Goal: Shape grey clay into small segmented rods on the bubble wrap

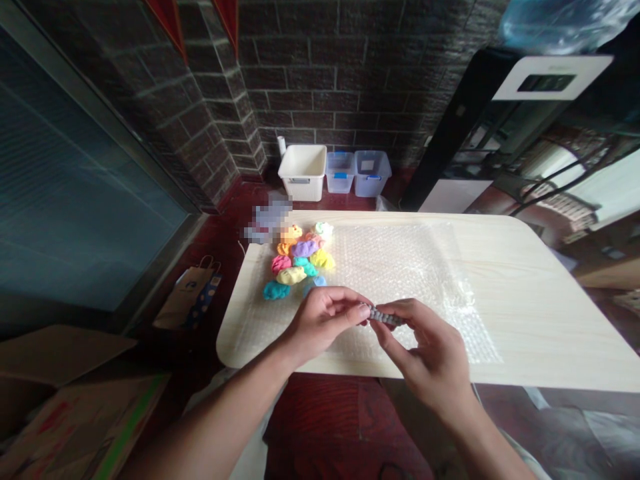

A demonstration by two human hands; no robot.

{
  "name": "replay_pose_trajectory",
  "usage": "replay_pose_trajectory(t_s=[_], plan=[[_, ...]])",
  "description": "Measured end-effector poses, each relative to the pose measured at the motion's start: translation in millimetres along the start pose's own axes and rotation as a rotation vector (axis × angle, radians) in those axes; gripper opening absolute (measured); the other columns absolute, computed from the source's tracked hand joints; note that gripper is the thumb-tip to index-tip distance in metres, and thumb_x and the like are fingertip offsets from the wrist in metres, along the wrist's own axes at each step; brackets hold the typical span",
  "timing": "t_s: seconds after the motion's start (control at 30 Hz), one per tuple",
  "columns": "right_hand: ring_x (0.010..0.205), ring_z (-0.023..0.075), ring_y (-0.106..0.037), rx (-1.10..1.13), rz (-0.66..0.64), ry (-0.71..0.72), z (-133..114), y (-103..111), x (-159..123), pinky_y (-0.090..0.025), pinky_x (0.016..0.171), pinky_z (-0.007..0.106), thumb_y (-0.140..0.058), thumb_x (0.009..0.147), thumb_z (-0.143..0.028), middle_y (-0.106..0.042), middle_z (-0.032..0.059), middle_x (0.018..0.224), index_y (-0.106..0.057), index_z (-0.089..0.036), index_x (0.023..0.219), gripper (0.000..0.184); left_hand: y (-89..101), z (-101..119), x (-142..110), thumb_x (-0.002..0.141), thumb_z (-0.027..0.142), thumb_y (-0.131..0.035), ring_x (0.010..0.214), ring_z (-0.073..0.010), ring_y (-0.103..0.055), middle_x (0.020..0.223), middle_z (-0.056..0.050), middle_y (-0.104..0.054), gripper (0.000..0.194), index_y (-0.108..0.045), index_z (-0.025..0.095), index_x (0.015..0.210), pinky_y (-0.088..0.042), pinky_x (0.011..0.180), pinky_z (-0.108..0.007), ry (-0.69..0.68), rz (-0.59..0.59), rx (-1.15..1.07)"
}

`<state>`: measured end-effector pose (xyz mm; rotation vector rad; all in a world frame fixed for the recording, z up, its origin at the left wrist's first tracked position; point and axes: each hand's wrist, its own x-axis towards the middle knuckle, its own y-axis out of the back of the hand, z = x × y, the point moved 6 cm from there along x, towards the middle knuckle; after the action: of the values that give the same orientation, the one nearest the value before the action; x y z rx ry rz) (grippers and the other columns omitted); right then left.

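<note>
Between my two hands, above the front part of the table, is a small grey strip with a bumpy, beaded look (pixel 386 318). My left hand (pixel 327 317) pinches its left end with thumb and fingers. The right end is gripped by my right hand (pixel 430 340), thumb below and fingers above. Beyond my left hand lies a cluster of soft, crumpled lumps in many colours, among them a yellow lump (pixel 323 259), a purple lump (pixel 305 249) and a teal lump (pixel 276 290). A light blue lump (pixel 315 285) is partly hidden behind my left hand.
Bubble wrap (pixel 400 260) covers much of the pale table (pixel 540 307). On the floor behind stand a white bin (pixel 303 175) and two clear boxes with blue latches (pixel 373 175). A paper bag (pixel 185 293) and a cardboard box (pixel 75 427) are at left, a water dispenser (pixel 465 133) at right.
</note>
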<state>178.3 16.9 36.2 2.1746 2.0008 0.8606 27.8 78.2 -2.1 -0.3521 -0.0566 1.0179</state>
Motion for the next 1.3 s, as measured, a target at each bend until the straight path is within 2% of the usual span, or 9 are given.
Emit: replay_pose_trajectory(t_s=[0.27, 0.43, 0.6, 0.8, 0.93, 1.3], plan=[[0.079, 0.0192, -0.069, 0.032, -0.032, 0.009, 1, 0, 0, -0.056, 0.07, 0.034, -0.072, 0.094, -0.017, -0.074, 0.0048, 0.089, -0.073, -0.022, 0.102, 0.01, -4.8, -4, -1, 0.084, 0.031, -0.084, 0.09, -0.0214, -0.077, 0.094, -0.011, -0.081, 0.024, -0.077, 0.012, 0.098, -0.058, 0.086, -0.031, 0.001, -0.043, -0.041], [0.077, 0.0189, -0.068, 0.059, -0.025, -0.04, 4, -1, -2, -0.056, 0.07, 0.033, -0.072, 0.093, -0.019, -0.073, 0.004, 0.086, -0.072, -0.022, 0.099, 0.007, -3.4, -3, 0, 0.084, 0.029, -0.083, 0.083, -0.0171, -0.074, 0.089, -0.008, -0.08, 0.019, -0.078, 0.012, 0.092, -0.056, 0.079, -0.025, -0.034, -0.013, 0.011], [0.078, 0.0194, -0.069, 0.074, -0.023, -0.074, 6, -1, 0, -0.056, 0.07, 0.033, -0.072, 0.093, -0.022, -0.073, 0.0042, 0.086, -0.071, -0.022, 0.098, 0.006, -3.5, -5, 1, 0.083, 0.03, -0.083, 0.082, -0.0176, -0.073, 0.088, -0.008, -0.079, 0.02, -0.078, 0.013, 0.092, -0.055, 0.078, -0.026, -0.037, 0.007, 0.014], [0.079, 0.0182, -0.068, 0.033, -0.054, -0.045, 4, 1, 0, -0.056, 0.069, 0.029, -0.07, 0.096, -0.022, -0.072, 0.003, 0.088, -0.07, -0.025, 0.099, 0.004, -6.7, -7, 1, 0.083, 0.031, -0.083, 0.081, -0.0163, -0.071, 0.09, -0.009, -0.079, 0.024, -0.078, 0.012, 0.097, -0.053, 0.078, -0.027, -0.021, -0.002, -0.011], [0.079, 0.0187, -0.068, 0.013, -0.051, -0.008, 6, 2, -2, -0.057, 0.068, 0.029, -0.071, 0.094, -0.022, -0.072, 0.0031, 0.087, -0.07, -0.025, 0.099, 0.005, -6.1, -7, 1, 0.081, 0.032, -0.085, 0.076, -0.0148, -0.068, 0.085, -0.009, -0.077, 0.025, -0.078, 0.01, 0.091, -0.051, 0.073, -0.025, -0.055, 0.0, 0.055], [0.078, 0.0203, -0.07, 0.046, -0.055, -0.108, 17, -1, -3, -0.058, 0.069, 0.033, -0.073, 0.094, -0.025, -0.075, 0.0048, 0.088, -0.073, -0.024, 0.099, 0.005, -2.3, -7, 0, 0.086, 0.033, -0.081, 0.079, -0.0168, -0.069, 0.087, -0.009, -0.077, 0.023, -0.078, 0.011, 0.092, -0.052, 0.075, -0.026, -0.053, -0.012, 0.114]])
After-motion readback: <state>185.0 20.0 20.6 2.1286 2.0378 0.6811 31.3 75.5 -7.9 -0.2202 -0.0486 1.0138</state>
